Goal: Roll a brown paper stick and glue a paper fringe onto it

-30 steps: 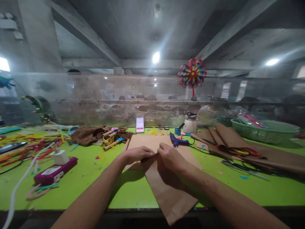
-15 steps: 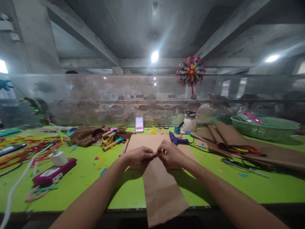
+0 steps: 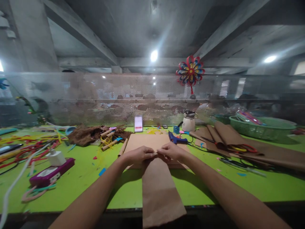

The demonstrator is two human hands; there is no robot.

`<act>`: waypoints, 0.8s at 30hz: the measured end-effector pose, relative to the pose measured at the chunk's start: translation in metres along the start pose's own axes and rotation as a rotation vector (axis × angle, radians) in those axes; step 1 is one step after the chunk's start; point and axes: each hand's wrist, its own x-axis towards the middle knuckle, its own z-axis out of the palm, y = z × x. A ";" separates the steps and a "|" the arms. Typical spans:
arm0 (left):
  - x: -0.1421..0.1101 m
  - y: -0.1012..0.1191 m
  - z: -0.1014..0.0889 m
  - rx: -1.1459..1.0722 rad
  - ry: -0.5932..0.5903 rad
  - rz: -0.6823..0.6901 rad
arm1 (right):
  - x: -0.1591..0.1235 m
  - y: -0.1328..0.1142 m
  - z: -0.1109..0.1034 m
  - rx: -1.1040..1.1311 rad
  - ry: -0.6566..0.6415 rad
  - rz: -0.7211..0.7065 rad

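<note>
A strip of brown kraft paper (image 3: 160, 192) runs from between my hands down over the table's front edge. My left hand (image 3: 142, 154) pinches its far end from the left. From the other side, my right hand (image 3: 170, 151) closes on the same end, fingertips nearly meeting the left ones. Beneath both hands lies a flat brown board (image 3: 140, 140), perhaps a stack of cardboard. Just beyond my right hand, a blue hot glue gun (image 3: 176, 138) rests on the board's far right part. The fingers partly hide the paper's gripped end.
Brown paper sheets with scissors (image 3: 249, 148) spread to the right, before a green basket (image 3: 262, 128). At left lie a purple power strip (image 3: 52, 173), a white cable and tangled cords. A phone (image 3: 138, 123), a white jug (image 3: 189, 122) and a flower pinwheel (image 3: 190, 71) stand behind.
My right hand has lowered and its fingers have flattened towards the paper's end, closer to the left fingertips. The paper's hanging end has shifted slightly left, and the view has turned a little.
</note>
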 end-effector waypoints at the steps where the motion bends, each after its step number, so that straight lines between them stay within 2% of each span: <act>1: 0.000 0.001 0.000 -0.003 0.004 0.007 | 0.000 0.000 0.000 0.000 0.006 -0.016; 14: -0.007 0.006 -0.003 -0.170 0.051 -0.045 | -0.002 -0.006 -0.005 0.081 0.067 0.021; 21: -0.003 -0.005 -0.001 -0.128 0.050 -0.050 | -0.006 -0.008 -0.006 0.051 0.046 0.003; 24: -0.001 -0.009 0.000 -0.121 0.037 -0.046 | -0.007 -0.007 -0.009 0.004 -0.011 -0.038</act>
